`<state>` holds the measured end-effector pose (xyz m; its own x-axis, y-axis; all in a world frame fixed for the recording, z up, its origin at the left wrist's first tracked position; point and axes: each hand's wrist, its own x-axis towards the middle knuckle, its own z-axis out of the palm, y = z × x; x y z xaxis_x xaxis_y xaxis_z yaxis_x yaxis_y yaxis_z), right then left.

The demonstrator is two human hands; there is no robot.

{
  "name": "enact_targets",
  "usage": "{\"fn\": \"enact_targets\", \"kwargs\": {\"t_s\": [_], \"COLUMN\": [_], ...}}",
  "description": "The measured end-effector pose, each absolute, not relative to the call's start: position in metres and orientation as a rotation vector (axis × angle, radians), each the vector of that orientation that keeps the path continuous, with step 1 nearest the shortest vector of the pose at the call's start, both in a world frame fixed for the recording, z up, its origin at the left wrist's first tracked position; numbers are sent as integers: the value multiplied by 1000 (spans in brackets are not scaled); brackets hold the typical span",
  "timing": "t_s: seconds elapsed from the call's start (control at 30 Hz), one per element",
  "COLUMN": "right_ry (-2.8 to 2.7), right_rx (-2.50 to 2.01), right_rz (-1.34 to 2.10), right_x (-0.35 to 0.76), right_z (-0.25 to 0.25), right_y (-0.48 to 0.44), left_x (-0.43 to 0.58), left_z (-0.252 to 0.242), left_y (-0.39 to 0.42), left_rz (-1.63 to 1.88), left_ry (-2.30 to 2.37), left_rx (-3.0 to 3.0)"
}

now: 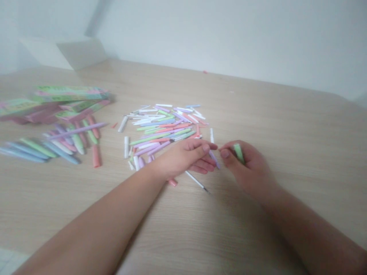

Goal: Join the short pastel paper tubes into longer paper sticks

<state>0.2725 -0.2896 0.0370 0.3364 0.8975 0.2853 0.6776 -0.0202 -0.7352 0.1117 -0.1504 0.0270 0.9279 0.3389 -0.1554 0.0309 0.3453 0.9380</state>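
My right hand (249, 164) is closed around a short light-green pen part (239, 153), whose end sticks up between thumb and fingers. Its thumb and index tips point towards my left hand (197, 156), which is just to the left with fingers stretched out and nothing visible in them. A lilac pen part (215, 160) shows right beside the left fingertips, apparently on the table. Below the left palm lies a white pen refill (197, 182) with a dark tip. A coral pen cap (172, 182) peeks out under the left wrist.
A pile of pastel pen parts (163, 130) spreads beyond my left hand. At left lie several whole pens (57, 141), a coral cap (96, 156) and green-and-pink boxes (71, 95). A white card-like object (83, 53) stands at the back by the wall.
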Motion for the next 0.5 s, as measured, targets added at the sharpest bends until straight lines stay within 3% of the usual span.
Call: {"fn": "enact_targets", "kwargs": {"t_s": [0.2,0.5], "right_ry": [-1824,-2156], "right_rx": [-1825,-1909], "right_rz": [545,582], "right_x": [272,257], "right_z": [45,48], "right_y": [-295,-300], "left_x": [117,115], "left_z": [23,35], "left_y": [-150,-151], "left_rz": [380,425], "left_ry": [463,501], "left_rx": [1088,1116]}}
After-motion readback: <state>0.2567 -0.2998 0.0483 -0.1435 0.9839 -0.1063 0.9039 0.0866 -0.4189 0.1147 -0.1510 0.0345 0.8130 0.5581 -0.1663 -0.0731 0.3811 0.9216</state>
